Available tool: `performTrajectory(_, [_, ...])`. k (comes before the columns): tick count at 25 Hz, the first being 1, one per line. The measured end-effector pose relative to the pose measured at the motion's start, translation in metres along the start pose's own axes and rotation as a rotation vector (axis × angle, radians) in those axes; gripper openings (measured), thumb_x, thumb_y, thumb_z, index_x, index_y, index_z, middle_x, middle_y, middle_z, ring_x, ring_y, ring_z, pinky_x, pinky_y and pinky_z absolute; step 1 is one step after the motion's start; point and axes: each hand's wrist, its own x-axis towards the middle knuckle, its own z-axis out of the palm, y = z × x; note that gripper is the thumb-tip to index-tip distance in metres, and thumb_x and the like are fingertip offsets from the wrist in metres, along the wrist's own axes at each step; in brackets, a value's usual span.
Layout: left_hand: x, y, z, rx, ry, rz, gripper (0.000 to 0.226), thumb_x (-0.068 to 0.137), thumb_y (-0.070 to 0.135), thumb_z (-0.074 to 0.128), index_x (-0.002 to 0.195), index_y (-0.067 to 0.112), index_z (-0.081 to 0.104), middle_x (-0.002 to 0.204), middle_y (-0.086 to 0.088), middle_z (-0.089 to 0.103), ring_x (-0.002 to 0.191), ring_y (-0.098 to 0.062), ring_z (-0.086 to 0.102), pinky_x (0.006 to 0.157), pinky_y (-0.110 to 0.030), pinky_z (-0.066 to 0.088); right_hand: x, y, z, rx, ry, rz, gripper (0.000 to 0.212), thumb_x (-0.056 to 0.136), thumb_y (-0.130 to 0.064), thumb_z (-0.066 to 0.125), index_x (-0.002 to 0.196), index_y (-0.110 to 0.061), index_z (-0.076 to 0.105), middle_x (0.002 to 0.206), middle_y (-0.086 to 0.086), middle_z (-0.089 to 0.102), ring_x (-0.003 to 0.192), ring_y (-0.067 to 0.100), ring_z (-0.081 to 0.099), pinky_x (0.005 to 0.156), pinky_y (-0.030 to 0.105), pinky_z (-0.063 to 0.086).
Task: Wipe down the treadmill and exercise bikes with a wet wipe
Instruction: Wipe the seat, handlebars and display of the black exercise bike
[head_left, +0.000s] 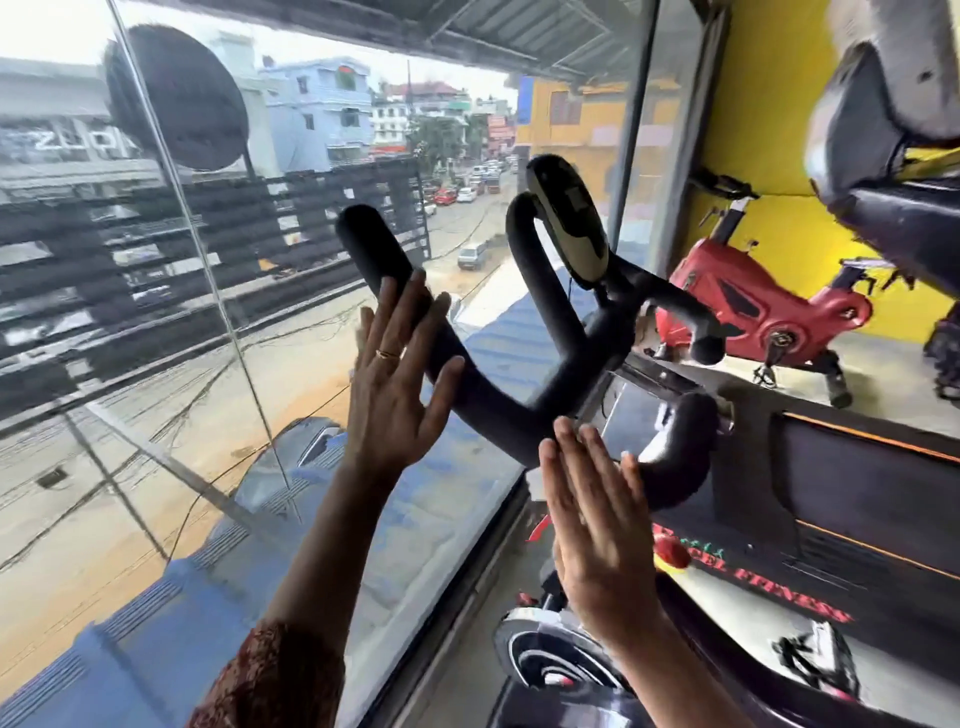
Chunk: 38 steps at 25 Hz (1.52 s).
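Window glass (208, 364) on the left. Treadmill (857, 499) on the right, red exercise bike (748, 306) behind it. Black bike handlebar (483, 400) dead ahead. Left hand (400, 384) flat, fingers spread, over its left grip. Right hand (597, 519) flat, fingers together, below centre. Contact: can't tell.

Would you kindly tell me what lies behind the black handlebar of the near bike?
Behind the handlebar is the window glass, with a street of cars beyond, and a red exercise bike to the right. The left hand hides part of the handlebar itself.
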Motion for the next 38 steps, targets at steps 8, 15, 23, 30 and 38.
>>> performTrajectory(8, [0.024,-0.035,-0.019,-0.269,0.058,0.015,0.048,0.093,0.014,0.046,0.134,-0.011,0.041,0.147,-0.024,0.03,0.142,-0.034,0.021,0.115,-0.048,0.022,0.076,-0.062,0.041,-0.184,-0.019,0.088,0.035,0.095,0.002,0.045,0.129,0.008,0.051,0.135,0.024,0.051,0.122,0.034,0.053,0.108,0.043,0.036])
performTrajectory(15, [0.052,-0.055,-0.033,-0.649,0.117,-0.415,0.044,0.095,0.022,0.042,0.136,0.009,0.044,0.139,0.001,0.047,0.127,0.004,0.041,0.104,-0.014,0.032,0.184,-0.083,0.066,0.176,-0.031,0.1,0.045,0.094,-0.014,0.043,0.131,0.011,0.045,0.136,0.027,0.048,0.123,0.036,0.052,0.11,0.036,0.032])
performTrajectory(23, [0.061,-0.063,-0.033,-0.821,0.1,-0.438,0.04,0.09,0.037,0.046,0.126,0.022,0.053,0.124,0.007,0.06,0.118,-0.006,0.054,0.101,-0.027,0.041,0.224,-0.083,0.054,0.586,-0.161,0.442,0.03,0.099,-0.023,0.042,0.104,-0.007,0.067,0.086,0.001,0.069,0.083,0.013,0.064,0.077,0.021,0.046])
performTrajectory(30, [0.061,-0.061,-0.033,-0.565,0.086,-0.251,0.048,0.095,0.028,0.039,0.134,0.002,0.048,0.135,0.001,0.047,0.126,-0.011,0.044,0.105,-0.014,0.032,0.197,-0.036,0.01,0.508,-0.368,0.564,0.031,0.101,-0.019,0.04,0.121,-0.011,0.061,0.065,-0.016,0.062,0.065,-0.005,0.059,0.069,0.011,0.044])
performTrajectory(38, [0.047,-0.044,-0.029,-0.396,0.089,-0.114,0.048,0.097,0.02,0.039,0.136,-0.007,0.042,0.147,-0.015,0.033,0.141,-0.025,0.026,0.115,-0.028,0.023,0.181,-0.072,0.041,0.525,-0.254,0.421,0.042,0.098,-0.033,0.03,0.119,-0.007,0.057,0.11,0.011,0.067,0.101,0.027,0.063,0.083,0.029,0.047])
